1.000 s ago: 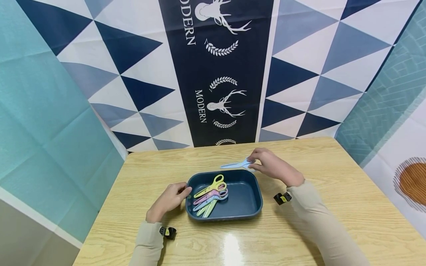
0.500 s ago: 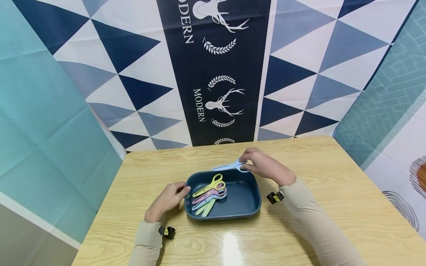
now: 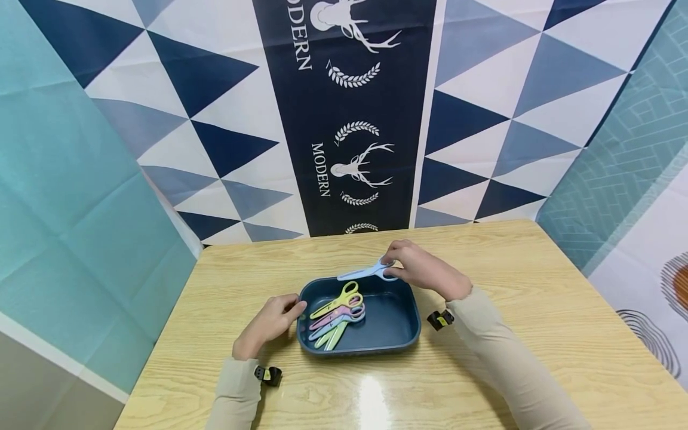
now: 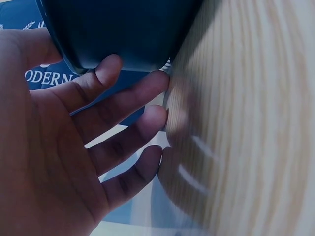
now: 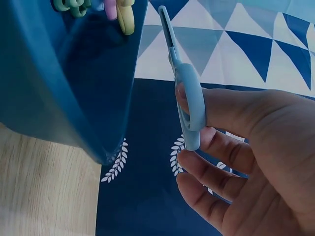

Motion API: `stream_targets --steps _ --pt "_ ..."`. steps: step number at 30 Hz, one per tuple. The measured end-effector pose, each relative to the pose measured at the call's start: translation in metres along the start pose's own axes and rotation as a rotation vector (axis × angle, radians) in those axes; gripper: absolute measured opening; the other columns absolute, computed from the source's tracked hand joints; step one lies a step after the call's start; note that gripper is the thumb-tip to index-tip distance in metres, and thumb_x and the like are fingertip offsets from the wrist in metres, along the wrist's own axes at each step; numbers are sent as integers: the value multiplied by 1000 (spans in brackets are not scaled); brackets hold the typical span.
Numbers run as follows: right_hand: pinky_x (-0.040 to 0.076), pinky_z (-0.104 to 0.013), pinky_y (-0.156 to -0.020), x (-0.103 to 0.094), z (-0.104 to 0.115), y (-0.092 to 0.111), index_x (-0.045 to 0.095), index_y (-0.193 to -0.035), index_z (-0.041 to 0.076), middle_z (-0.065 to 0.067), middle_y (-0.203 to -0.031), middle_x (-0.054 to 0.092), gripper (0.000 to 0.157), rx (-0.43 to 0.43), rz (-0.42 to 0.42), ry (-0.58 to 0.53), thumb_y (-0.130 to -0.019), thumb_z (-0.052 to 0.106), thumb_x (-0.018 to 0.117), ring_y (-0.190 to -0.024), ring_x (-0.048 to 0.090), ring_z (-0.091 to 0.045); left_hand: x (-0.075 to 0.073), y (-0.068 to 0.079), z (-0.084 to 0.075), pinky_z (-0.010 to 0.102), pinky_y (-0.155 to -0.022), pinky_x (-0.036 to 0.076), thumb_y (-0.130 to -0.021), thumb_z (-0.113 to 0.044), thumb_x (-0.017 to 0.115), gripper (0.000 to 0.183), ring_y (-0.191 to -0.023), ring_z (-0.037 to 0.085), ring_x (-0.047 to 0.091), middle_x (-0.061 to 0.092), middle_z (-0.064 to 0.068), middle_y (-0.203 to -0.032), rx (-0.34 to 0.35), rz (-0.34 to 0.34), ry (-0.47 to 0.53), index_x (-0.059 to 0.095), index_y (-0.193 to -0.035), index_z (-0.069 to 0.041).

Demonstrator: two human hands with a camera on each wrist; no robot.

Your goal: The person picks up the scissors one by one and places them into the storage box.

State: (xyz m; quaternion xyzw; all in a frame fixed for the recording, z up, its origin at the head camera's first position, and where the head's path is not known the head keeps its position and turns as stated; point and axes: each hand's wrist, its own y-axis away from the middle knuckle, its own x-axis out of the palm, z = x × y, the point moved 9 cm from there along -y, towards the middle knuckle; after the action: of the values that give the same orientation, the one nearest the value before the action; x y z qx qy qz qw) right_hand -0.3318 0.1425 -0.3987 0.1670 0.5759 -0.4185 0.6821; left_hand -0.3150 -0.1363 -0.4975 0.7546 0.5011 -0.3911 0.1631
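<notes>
In the head view a dark blue plastic bin [image 3: 387, 316] sits on the table. My left hand [image 3: 271, 322] holds its left end, thumb at the rim; in the left wrist view the index fingertip touches the bin's outer wall and the other fingers [image 4: 130, 135] are spread near the tabletop. My right hand [image 3: 424, 267] pinches light blue scissors [image 3: 355, 274] by the handle loops, above the bin's far rim, blades pointing left. Inside the bin's left half lie yellow scissors [image 3: 333, 304], pink scissors [image 3: 328, 319], blue scissors [image 3: 328, 328] and green ones [image 3: 334, 339], overlapping.
The wooden table [image 3: 462, 382] extends around the bin on all sides. Behind it hangs a patterned cloth [image 3: 371, 119] with triangles and deer heads. A teal cloth [image 3: 97, 227] covers the left side. A black wrist camera [image 3: 441, 319] sits at the right cuff.
My right hand has carried the light blue scissors left and a little towards the bin, from behind it to above its far rim. The left hand has kept its place at the bin.
</notes>
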Motion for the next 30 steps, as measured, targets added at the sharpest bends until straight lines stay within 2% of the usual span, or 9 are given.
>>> stream_targets --steps 5,15,30 --pt "54 -44 -91 3 4 -4 78 -109 5 -8 -106 68 18 -7 18 12 -95 15 75 -103 63 -27 -1 1 -2 23 -59 37 -108 -34 54 36 -57 8 44 43 -6 -67 -11 7 10 51 -77 -17" --pt "55 -40 -88 7 17 -16 79 -106 6 -5 -103 68 15 -73 31 11 -95 16 75 -98 64 -22 -3 0 -7 23 -59 37 -108 -33 55 32 -58 7 44 45 -6 -69 16 0 15 52 -80 -17" --pt "55 -37 -90 20 40 -33 78 -109 7 -6 -105 70 16 -169 118 -27 -96 16 75 -99 66 -21 -4 -1 -9 23 -60 39 -108 -35 53 33 -57 6 45 46 -7 -69 17 1 6 52 -81 -17"
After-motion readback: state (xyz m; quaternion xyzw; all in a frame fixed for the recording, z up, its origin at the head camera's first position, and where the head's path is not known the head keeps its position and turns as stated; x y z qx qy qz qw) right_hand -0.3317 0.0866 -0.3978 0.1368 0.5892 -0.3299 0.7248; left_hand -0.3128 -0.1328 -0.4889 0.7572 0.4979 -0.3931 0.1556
